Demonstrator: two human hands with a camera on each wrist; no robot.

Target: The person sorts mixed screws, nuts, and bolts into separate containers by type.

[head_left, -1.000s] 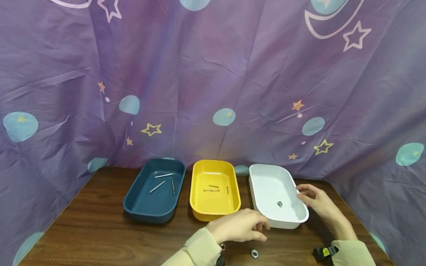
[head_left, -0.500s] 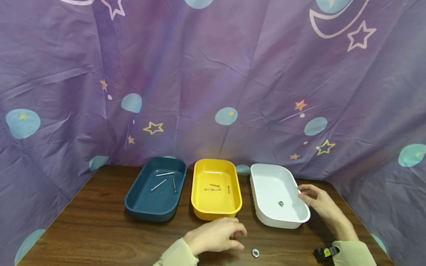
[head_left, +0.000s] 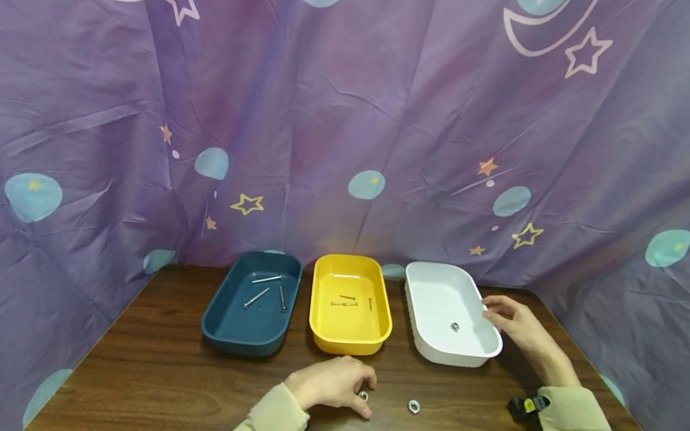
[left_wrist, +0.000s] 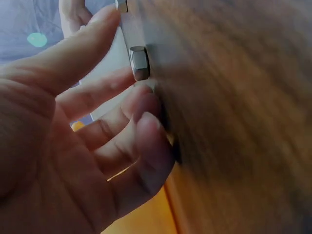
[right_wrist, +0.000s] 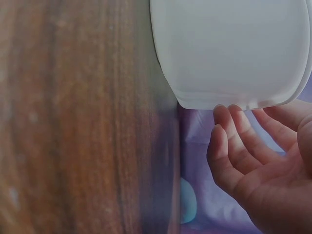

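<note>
My left hand (head_left: 331, 383) is low over the table in front of the yellow tray (head_left: 350, 346). Its thumb and fingers stand apart around a metal hex nut (left_wrist: 140, 63), which stands out between them in the left wrist view. A second hex nut (head_left: 413, 407) lies on the wood to the right of that hand. At the right side of the white tray (head_left: 442, 299), my right hand (head_left: 520, 326) holds the rim, thumb at the edge and curled fingertips against the outer wall (right_wrist: 234, 105). One small nut (head_left: 455, 327) lies inside the white tray.
The blue tray (head_left: 242, 344) at the left holds several long bolts (head_left: 256, 298). Shorter screws (head_left: 344, 304) lie in the yellow tray. A purple curtain (head_left: 323, 149) hangs right behind the three trays on the wooden table (head_left: 162, 383).
My left hand has moved left and down, from beside the white tray's front edge to around the nut on the table. The right hand has stayed at the tray's rim.
</note>
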